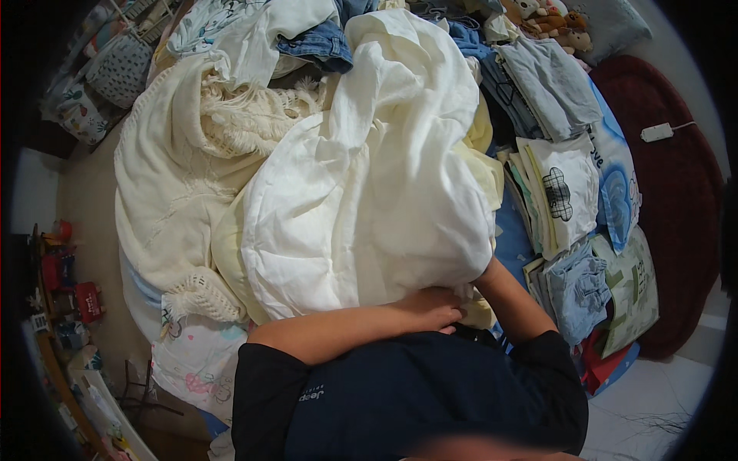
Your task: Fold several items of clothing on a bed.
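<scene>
A large, smooth white cloth (415,200) with soft folds spreads in front of me, raised in the middle and reaching far back. Whether it is a cover or a garment, I cannot tell. My left forearm lies across its near edge, and my left hand (438,307) is closed there with curled fingers at the cloth. From the right my other forearm reaches up, and my right hand (486,270) goes in under the cloth's right edge; its fingers are hidden. Pale yellow fabric (483,177) shows from beneath the white cloth on both sides.
A cream fringed knit blanket (169,184) lies left. Folded clothes (565,184) are stacked right, beside a dark red padded piece (661,207). Jeans (319,48) and plush toys (550,23) sit at the back. A shelf with small items (73,307) stands far left.
</scene>
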The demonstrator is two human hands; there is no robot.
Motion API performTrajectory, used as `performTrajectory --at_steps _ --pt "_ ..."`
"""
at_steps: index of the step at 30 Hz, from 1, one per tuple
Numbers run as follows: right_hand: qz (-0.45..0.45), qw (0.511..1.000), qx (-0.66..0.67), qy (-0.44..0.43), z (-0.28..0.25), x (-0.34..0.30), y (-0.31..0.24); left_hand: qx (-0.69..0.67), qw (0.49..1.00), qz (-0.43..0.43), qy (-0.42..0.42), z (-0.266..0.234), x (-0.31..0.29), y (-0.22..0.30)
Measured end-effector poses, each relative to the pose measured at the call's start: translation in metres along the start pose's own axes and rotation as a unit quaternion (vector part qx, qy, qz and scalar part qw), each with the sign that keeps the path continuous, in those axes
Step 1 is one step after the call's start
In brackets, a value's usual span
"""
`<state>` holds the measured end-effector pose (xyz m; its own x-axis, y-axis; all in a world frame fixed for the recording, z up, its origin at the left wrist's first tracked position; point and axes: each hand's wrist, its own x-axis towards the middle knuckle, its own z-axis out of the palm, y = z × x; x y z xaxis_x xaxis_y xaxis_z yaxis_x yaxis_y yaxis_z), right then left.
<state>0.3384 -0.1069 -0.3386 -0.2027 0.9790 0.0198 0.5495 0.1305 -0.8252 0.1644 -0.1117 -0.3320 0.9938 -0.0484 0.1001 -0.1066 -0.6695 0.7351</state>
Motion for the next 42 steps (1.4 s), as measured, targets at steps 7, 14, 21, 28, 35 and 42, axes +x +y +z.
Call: performTrajectory --at_steps 7,14,21,28,35,42 --pt "-0.037 0.959 -0.27 0.073 -0.02 0.026 -0.029 -0.063 0.994 0.045 0.077 0.019 -0.002 -0.018" --pt "0.167 0.941 0.201 0.215 -0.018 0.043 -0.01 -0.079 0.995 0.059 0.032 0.015 0.002 -0.015" --pt "0.074 0.906 0.275 0.314 -0.02 0.051 -0.048 -0.069 0.994 0.075 0.032 0.013 0.002 -0.018" --pt "0.168 0.919 0.186 0.303 -0.034 0.039 -0.022 -0.066 0.993 0.09 0.05 0.012 0.003 -0.017" --pt "0.128 0.969 0.165 0.132 -0.041 0.016 -0.002 -0.038 0.968 0.157 0.192 0.009 -0.003 -0.003" --pt "-0.166 0.912 -0.372 -0.051 -0.07 -0.105 0.027 -0.027 0.934 -0.04 0.354 -0.061 -0.132 0.024"
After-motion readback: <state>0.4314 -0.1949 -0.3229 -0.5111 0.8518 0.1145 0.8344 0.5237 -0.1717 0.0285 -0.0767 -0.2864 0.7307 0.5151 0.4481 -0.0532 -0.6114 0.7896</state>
